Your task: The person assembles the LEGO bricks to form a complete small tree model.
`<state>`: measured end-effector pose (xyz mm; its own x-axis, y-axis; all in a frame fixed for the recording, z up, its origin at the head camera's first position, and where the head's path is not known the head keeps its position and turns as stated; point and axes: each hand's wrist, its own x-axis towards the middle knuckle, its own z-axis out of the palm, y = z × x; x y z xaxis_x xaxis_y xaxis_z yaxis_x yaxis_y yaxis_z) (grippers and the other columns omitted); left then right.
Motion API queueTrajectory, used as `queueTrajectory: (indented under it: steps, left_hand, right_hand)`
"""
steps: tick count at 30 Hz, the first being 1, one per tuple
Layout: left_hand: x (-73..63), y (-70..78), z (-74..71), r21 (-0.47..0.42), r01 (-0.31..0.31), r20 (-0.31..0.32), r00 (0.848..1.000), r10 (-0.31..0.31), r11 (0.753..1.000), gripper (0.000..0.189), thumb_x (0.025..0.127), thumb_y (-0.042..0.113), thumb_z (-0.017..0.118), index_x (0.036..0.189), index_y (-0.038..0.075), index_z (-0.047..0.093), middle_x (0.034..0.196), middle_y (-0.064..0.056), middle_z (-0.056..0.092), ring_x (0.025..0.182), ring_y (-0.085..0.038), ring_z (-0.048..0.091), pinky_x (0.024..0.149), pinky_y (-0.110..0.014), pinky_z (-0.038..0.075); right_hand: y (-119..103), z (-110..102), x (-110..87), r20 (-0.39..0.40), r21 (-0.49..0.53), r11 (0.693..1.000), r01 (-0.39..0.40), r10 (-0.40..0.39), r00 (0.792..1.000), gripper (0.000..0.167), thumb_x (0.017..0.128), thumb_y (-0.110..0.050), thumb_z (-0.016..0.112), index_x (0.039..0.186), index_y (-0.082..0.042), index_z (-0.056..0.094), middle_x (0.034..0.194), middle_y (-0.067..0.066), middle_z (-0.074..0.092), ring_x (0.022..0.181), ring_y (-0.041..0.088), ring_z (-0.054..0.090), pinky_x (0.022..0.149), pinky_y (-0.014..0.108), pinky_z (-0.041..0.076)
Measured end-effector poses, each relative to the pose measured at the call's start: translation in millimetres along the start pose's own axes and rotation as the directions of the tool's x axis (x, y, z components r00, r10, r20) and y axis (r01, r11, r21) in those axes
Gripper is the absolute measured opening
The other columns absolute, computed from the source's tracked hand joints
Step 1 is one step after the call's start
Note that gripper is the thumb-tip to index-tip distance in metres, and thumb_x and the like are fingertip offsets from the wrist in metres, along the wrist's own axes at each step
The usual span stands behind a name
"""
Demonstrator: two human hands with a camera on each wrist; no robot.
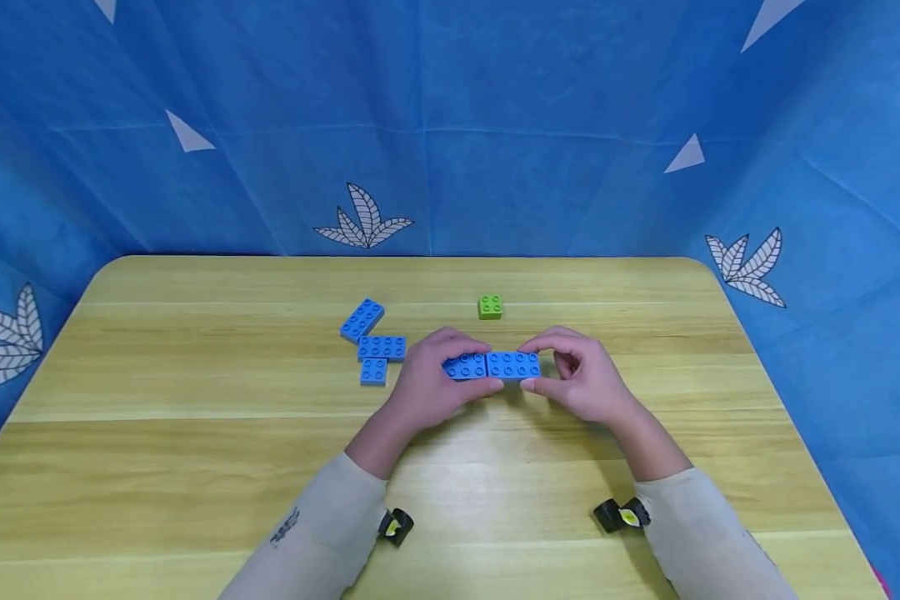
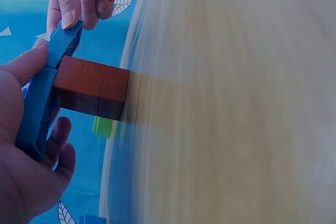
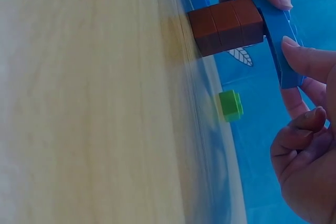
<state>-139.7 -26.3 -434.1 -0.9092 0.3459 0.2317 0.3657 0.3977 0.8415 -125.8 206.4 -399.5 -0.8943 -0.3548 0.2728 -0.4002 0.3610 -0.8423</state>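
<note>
Two long blue toy bricks lie end to end on top of a stack of three reddish-brown bricks [image 2: 92, 85], which stands on the table and is hidden from above in the head view. My left hand [image 1: 429, 382] pinches the left blue brick [image 1: 467, 367] by its long sides, thumb near me and fingers beyond. Between the thumb and fingers of my right hand [image 1: 588, 379] is the right blue brick [image 1: 513, 365]. It overhangs the stack, as the right wrist view shows. The inner ends of the two blue bricks meet above the stack.
Left of my left hand lie a slanted long blue brick [image 1: 362, 319], another long blue brick [image 1: 382, 348] and a small square blue brick [image 1: 373, 372], close together. A lime green brick [image 1: 490, 307] sits beyond the stack. Blue patterned cloth [image 1: 495, 167] hangs behind the wooden table [image 1: 195, 467].
</note>
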Motion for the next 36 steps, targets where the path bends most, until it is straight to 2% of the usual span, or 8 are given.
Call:
queueTrajectory:
  steps: [6, 13, 22, 25, 28, 29, 33, 36]
  left_hand:
    - [1.0, 0.4, -0.1, 0.009, -0.001, 0.000, 1.000, 0.001, 1.000, 0.035, 0.079, 0.034, 0.087, 0.110, 0.019, 0.077, 0.104, 0.012, 0.066, 0.094, -0.005, 0.058, 0.077, -0.030, 0.049]
    - [3.3, -0.3, -1.4, 0.099, -0.003, 0.032, 0.999, 0.000, 0.995, 0.035, 0.081, 0.040, 0.084, 0.110, 0.024, 0.076, 0.105, 0.013, 0.066, 0.094, -0.005, 0.058, 0.077, -0.031, 0.047]
    - [6.7, -2.8, -1.0, 0.117, -0.066, 0.054, 0.997, 0.060, 0.991, 0.035, 0.081, 0.036, 0.085, 0.109, 0.018, 0.074, 0.103, 0.008, 0.067, 0.089, -0.006, 0.058, 0.074, -0.029, 0.047]
    - [7.1, -2.3, -1.0, 0.119, -0.069, 0.064, 0.996, 0.061, 0.991, 0.035, 0.081, 0.035, 0.085, 0.109, 0.017, 0.074, 0.104, 0.008, 0.067, 0.090, -0.007, 0.058, 0.076, -0.029, 0.048]
    - [7.1, -1.1, -1.3, 0.118, -0.058, 0.071, 0.996, 0.050, 0.991, 0.035, 0.081, 0.034, 0.085, 0.109, 0.017, 0.073, 0.104, 0.008, 0.066, 0.090, -0.007, 0.057, 0.076, -0.030, 0.048]
    - [7.1, -0.7, -1.6, 0.119, -0.051, 0.073, 0.996, 0.043, 0.992, 0.035, 0.081, 0.034, 0.085, 0.109, 0.017, 0.073, 0.104, 0.008, 0.066, 0.090, -0.007, 0.057, 0.076, -0.030, 0.048]
    - [7.2, 1.8, -3.1, 0.130, -0.022, 0.085, 0.996, 0.011, 0.991, 0.037, 0.080, 0.034, 0.086, 0.111, 0.017, 0.073, 0.104, 0.008, 0.066, 0.091, -0.009, 0.057, 0.079, -0.032, 0.047]
    - [7.3, 2.7, -4.0, 0.146, 0.002, 0.096, 0.995, -0.016, 0.989, 0.040, 0.079, 0.035, 0.086, 0.112, 0.017, 0.072, 0.106, 0.008, 0.066, 0.095, -0.010, 0.057, 0.083, -0.033, 0.046]
  right_hand:
    - [-2, -1, 1.4, 0.004, -0.008, 1.000, 0.002, -0.002, 1.000, 0.035, 0.072, 0.012, 0.083, 0.104, 0.002, 0.073, 0.090, 0.010, 0.064, 0.047, 0.019, 0.034, 0.044, 0.027, 0.027]
    - [-2, -1, 2.4, -0.001, -0.009, 1.000, 0.008, -0.008, 1.000, 0.035, 0.072, 0.012, 0.083, 0.104, 0.001, 0.073, 0.089, 0.009, 0.064, 0.047, 0.019, 0.035, 0.044, 0.028, 0.028]
    - [0, 0, 3.2, -0.002, 0.030, 1.000, -0.002, 0.002, 1.000, 0.035, 0.072, 0.014, 0.082, 0.103, 0.003, 0.072, 0.088, 0.012, 0.063, 0.047, 0.019, 0.034, 0.044, 0.027, 0.028]
    - [2, 2, 2.0, -0.003, 0.055, 0.998, -0.007, 0.007, 1.000, 0.034, 0.073, 0.014, 0.081, 0.104, 0.004, 0.071, 0.087, 0.012, 0.062, 0.046, 0.019, 0.034, 0.043, 0.027, 0.028]
    - [3, 4, 0.9, -0.002, 0.077, 0.997, -0.019, 0.019, 1.000, 0.033, 0.075, 0.014, 0.080, 0.105, 0.004, 0.070, 0.078, 0.008, 0.056, 0.046, 0.018, 0.033, 0.042, 0.026, 0.027]
    - [4, 4, 0.7, -0.002, 0.088, 0.996, -0.025, 0.026, 1.000, 0.033, 0.075, 0.014, 0.079, 0.105, 0.005, 0.070, 0.076, 0.011, 0.053, 0.046, 0.018, 0.032, 0.042, 0.026, 0.027]
    - [26, 8, -3.7, -0.015, 0.159, 0.983, -0.086, 0.090, 0.996, 0.037, 0.077, 0.010, 0.080, 0.111, 0.002, 0.068, 0.062, 0.013, 0.041, 0.044, 0.018, 0.031, 0.039, 0.027, 0.024]
    - [46, 13, -8.7, -0.030, 0.267, 0.954, -0.139, 0.152, 0.988, 0.042, 0.079, 0.010, 0.079, 0.117, 0.004, 0.065, 0.055, 0.011, 0.036, 0.042, 0.017, 0.030, 0.037, 0.027, 0.023]
